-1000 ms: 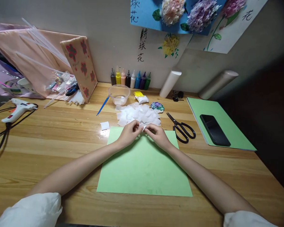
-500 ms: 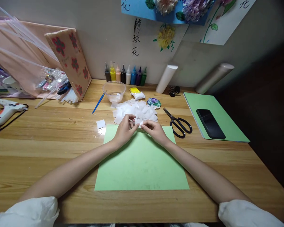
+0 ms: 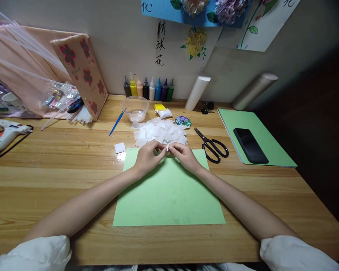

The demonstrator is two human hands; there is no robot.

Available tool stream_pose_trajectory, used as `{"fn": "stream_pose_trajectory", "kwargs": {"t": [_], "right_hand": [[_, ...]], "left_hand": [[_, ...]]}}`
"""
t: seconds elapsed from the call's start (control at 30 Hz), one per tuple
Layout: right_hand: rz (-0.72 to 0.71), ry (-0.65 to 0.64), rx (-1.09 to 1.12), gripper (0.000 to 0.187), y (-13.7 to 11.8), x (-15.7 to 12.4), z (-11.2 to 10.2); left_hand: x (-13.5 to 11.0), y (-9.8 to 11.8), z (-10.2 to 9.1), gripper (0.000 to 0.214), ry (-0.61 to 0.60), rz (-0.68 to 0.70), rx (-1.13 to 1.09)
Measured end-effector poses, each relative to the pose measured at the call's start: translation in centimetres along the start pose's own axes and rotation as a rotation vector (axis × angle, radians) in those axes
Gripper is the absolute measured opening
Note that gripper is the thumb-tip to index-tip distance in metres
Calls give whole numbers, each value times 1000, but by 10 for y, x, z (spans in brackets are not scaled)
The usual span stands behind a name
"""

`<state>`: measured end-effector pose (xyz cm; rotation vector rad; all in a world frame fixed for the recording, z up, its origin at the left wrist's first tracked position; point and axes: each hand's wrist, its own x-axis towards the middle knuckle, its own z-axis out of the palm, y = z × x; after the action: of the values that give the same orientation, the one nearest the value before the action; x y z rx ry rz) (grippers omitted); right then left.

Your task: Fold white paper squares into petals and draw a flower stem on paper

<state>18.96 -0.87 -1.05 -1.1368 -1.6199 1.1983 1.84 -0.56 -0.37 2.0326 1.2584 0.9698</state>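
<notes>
My left hand (image 3: 148, 157) and my right hand (image 3: 185, 156) meet over the far edge of a green sheet of paper (image 3: 169, 195). Between their fingertips they pinch a small white piece of paper (image 3: 167, 147), bunched narrow and mostly covered by the fingers. Just beyond the hands lies a loose heap of white paper pieces (image 3: 159, 131). A single white square (image 3: 119, 148) rests on the table left of the green sheet.
Black-handled scissors (image 3: 214, 146) lie to the right, a phone (image 3: 251, 146) on green paper (image 3: 279, 160) farther right. Behind the heap are a clear bowl (image 3: 135, 109), a blue pen-like tool (image 3: 116, 123) and several paint bottles (image 3: 158, 90). A glue gun (image 3: 8, 133) is at the left.
The white piece between my fingers showed wider and flatter before; now it is gathered narrower. My fingertips have drawn closer together. The view has shifted slightly.
</notes>
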Motion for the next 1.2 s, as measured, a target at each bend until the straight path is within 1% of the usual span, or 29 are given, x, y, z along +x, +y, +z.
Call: {"fn": "stream_pose_trajectory", "kwargs": {"t": [0.13, 0.33, 0.57, 0.87, 1.2], "right_hand": [[0, -16, -8, 28, 0, 0, 0], [-28, -17, -92, 23, -2, -1, 0], [-49, -41, -135, 17, 0, -1, 0], [-39, -24, -120, 16, 2, -1, 0], [-24, -27, -129, 18, -2, -2, 0]], "left_hand": [[0, 0, 0, 13, 3, -14, -14], [0, 0, -1, 13, 4, -27, 8], [1, -1, -1, 13, 6, -35, 5], [1, -1, -2, 13, -8, -43, 5], [-1, 2, -2, 14, -4, -46, 87]]}}
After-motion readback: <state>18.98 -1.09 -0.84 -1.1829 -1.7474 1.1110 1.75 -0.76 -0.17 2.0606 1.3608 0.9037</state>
